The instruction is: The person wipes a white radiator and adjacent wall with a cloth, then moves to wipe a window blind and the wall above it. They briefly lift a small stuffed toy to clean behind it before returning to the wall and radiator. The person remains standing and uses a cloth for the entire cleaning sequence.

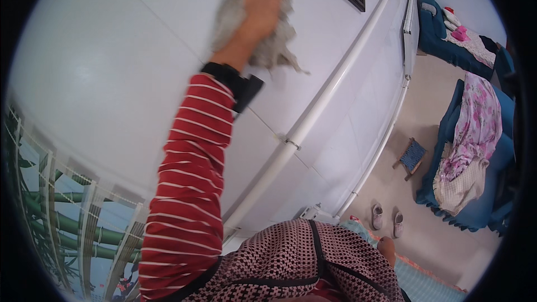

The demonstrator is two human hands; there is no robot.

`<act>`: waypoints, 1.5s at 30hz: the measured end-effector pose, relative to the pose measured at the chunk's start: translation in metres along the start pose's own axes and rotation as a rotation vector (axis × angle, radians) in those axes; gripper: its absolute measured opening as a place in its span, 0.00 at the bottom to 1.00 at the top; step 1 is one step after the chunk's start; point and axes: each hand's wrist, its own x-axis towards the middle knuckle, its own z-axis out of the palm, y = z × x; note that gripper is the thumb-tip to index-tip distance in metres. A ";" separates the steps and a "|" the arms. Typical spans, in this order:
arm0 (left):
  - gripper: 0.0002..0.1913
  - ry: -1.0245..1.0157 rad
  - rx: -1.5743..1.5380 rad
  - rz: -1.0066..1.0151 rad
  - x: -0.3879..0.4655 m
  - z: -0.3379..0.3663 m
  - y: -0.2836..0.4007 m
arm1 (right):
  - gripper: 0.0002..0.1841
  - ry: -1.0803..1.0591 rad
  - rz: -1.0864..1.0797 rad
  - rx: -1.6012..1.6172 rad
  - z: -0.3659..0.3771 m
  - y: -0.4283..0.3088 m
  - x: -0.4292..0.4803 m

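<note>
My left hand (262, 8), in a red sleeve with white stripes and a black wrist strap, is at the upper middle. It holds a crumpled grey-beige cloth (270, 50) against a white wall (138, 50). Hand and cloth are blurred, and the fingertips are partly lost in the folds. To the right of the cloth hangs the lower corner of a dark picture frame (358, 2). Below them a white pipe (319, 105) runs slantwise along the wall. My right hand is out of view. A pink and black checked apron (277, 256) covers my body.
Vertical blinds (88, 201) with a bamboo print hang at lower left. On the right, cloths lie over blue sofas (457, 134). A small woven stool (412, 157) and a pair of shoes (377, 217) are on the floor. A light blue cover (415, 274) lies beside the apron.
</note>
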 end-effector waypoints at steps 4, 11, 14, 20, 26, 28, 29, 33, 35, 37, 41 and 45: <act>0.20 -0.344 -0.112 0.179 -0.072 0.090 0.125 | 0.14 0.082 -0.013 0.045 0.001 0.006 -0.007; 0.20 -0.325 -0.215 0.240 -0.114 0.088 0.155 | 0.14 -0.003 0.131 0.003 0.008 0.051 -0.041; 0.26 -0.173 -0.028 0.156 -0.029 0.068 0.094 | 0.15 0.016 0.186 0.043 0.010 0.061 -0.060; 0.20 -0.036 0.045 0.124 0.069 0.066 0.031 | 0.14 0.047 0.253 0.067 0.011 0.046 -0.076; 0.27 -0.450 -0.038 0.185 -0.016 0.147 0.165 | 0.14 0.040 0.242 0.065 0.014 0.039 -0.075; 0.17 -0.366 -0.218 0.293 -0.071 0.153 0.194 | 0.14 0.065 0.259 0.070 0.013 0.042 -0.075; 0.13 -0.380 -0.290 0.352 -0.090 0.152 0.202 | 0.14 0.065 0.252 0.075 0.011 0.043 -0.074; 0.07 -0.259 -0.524 0.366 -0.117 0.132 0.190 | 0.13 0.064 0.236 0.094 0.007 0.050 -0.070; 0.06 -0.308 -0.525 0.382 -0.116 0.116 0.181 | 0.13 0.070 0.211 0.085 0.007 0.053 -0.066; 0.06 -0.420 -0.517 0.359 -0.125 0.096 0.178 | 0.13 0.085 0.146 0.071 0.008 0.055 -0.058; 0.11 -0.343 -0.741 0.185 -0.129 0.060 0.153 | 0.12 0.080 0.097 0.062 0.001 0.060 -0.039; 0.17 0.072 -0.723 0.083 -0.096 0.018 0.096 | 0.12 0.162 0.029 0.043 -0.012 0.060 -0.015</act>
